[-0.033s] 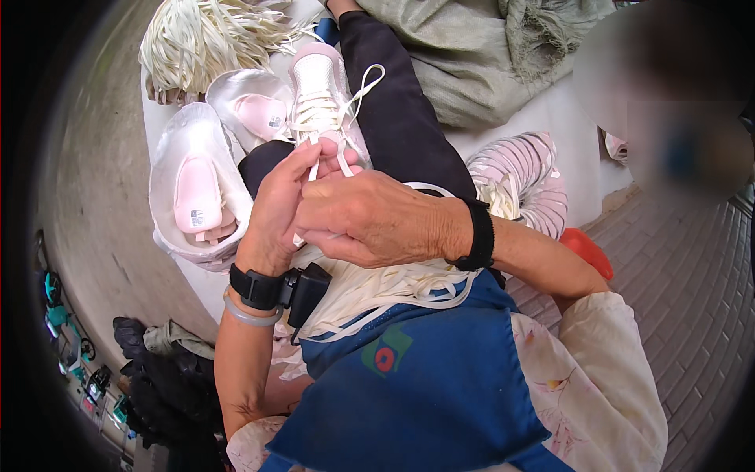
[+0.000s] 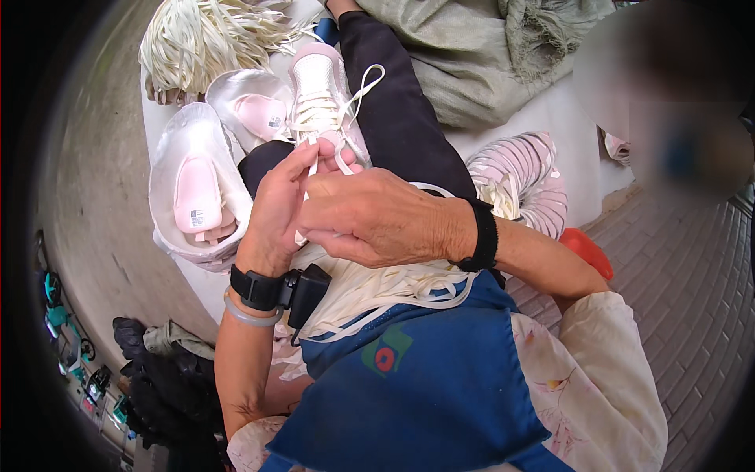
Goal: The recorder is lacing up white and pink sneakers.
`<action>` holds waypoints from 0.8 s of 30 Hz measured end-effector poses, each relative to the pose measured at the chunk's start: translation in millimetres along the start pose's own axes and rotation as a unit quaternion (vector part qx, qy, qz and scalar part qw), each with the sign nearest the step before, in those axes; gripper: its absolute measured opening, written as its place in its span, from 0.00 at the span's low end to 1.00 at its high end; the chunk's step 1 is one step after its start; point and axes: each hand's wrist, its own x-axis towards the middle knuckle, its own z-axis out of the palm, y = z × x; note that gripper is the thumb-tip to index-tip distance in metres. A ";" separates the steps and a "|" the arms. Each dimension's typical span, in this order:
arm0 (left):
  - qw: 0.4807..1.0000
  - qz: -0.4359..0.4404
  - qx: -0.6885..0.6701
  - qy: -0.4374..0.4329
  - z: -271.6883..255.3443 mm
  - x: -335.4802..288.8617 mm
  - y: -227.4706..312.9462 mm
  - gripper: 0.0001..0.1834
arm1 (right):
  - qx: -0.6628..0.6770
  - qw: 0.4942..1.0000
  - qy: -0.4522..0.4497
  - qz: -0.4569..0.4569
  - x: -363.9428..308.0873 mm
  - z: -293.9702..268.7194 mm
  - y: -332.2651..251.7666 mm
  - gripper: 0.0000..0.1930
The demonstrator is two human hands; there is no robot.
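Observation:
A white and pink shoe upper (image 2: pixel 314 69) lies across my dark-trousered leg, with a cream shoelace (image 2: pixel 318 110) crossing its front in several rows. One loose lace loop sticks out to its right. My left hand (image 2: pixel 285 197) is curled at the upper's near end, thumb and fingers closed around it and the lace. Just right of it, my right hand (image 2: pixel 377 216) is closed in a pinch on a shoelace end; its fingertips are partly hidden. Loose cream laces (image 2: pixel 385 287) lie on my lap beneath both hands.
Two white shoe uppers with pink linings (image 2: pixel 197 189) sit to the left. A bundle of cream laces (image 2: pixel 200 43) lies at the far left. Stacked pink pieces (image 2: pixel 543 181) fan out at the right, near a grey-green sack (image 2: pixel 472 63). A red object (image 2: pixel 586 252) is beside my right arm.
My right hand has shifted very slightly to the right. My left hand and the shoe upper stay where they were.

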 end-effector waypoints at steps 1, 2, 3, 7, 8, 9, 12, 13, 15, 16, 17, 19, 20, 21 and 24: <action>1.000 0.000 -0.001 0.000 -0.9 -0.5 -1.7 0.11 | -0.009 1.000 0.010 -0.006 -1.3 -4.5 -2.4 0.06; 1.000 0.014 -0.019 0.017 -1.4 -0.7 -3.8 0.10 | -0.019 1.000 0.019 -0.011 -1.4 -7.1 -4.2 0.07; 0.998 0.027 -0.038 0.033 -1.8 -1.6 -5.4 0.09 | -0.019 1.000 0.018 -0.011 0.1 -6.8 -5.1 0.07; 0.747 0.274 0.605 0.017 -9.8 -9.8 -7.0 0.10 | -0.030 0.987 0.106 -0.117 4.6 7.6 -5.9 0.08; 0.861 0.187 0.469 0.055 -20.4 -5.1 -6.3 0.12 | -0.040 0.986 0.096 -0.129 5.6 12.3 -5.9 0.09; 0.941 0.093 0.314 0.092 -26.5 -2.5 -5.6 0.14 | -0.027 0.986 0.098 -0.130 6.6 13.1 -6.3 0.09; 0.973 0.018 0.139 0.184 -3.0 -5.3 -8.1 0.17 | -0.015 0.993 0.063 -0.101 3.1 8.3 -2.2 0.08; 0.973 0.016 0.141 0.183 -2.5 -6.5 -9.0 0.17 | -0.015 0.993 0.065 -0.099 1.6 8.5 -1.7 0.08; 0.943 0.055 0.218 0.244 -2.1 -7.7 -9.9 0.18 | 0.048 0.996 0.042 -0.063 -2.6 9.2 -1.1 0.08; 0.943 0.054 0.219 0.244 -4.5 -9.1 -9.5 0.18 | 0.049 0.996 0.044 -0.062 -3.6 6.6 -1.2 0.08; 0.933 0.076 0.267 0.231 -9.5 -10.9 -7.9 0.19 | 0.057 0.998 0.007 -0.034 -4.5 1.0 -1.1 0.06; 0.900 0.098 0.359 0.225 -14.2 -17.5 -2.7 0.18 | 0.101 0.994 -0.019 0.023 -5.9 -15.9 0.7 0.06; 0.900 0.099 0.359 0.229 -14.3 -21.8 1.9 0.18 | 0.139 0.989 -0.009 0.051 -6.3 -27.1 3.9 0.07; 0.887 0.050 0.411 0.206 -12.8 -26.7 7.5 0.18 | 0.144 0.987 0.008 0.073 -8.4 -39.3 7.1 0.08; 0.842 -0.013 0.500 0.202 -9.6 -35.6 22.9 0.16 | 0.137 0.980 0.068 0.125 -23.0 -66.7 27.4 0.11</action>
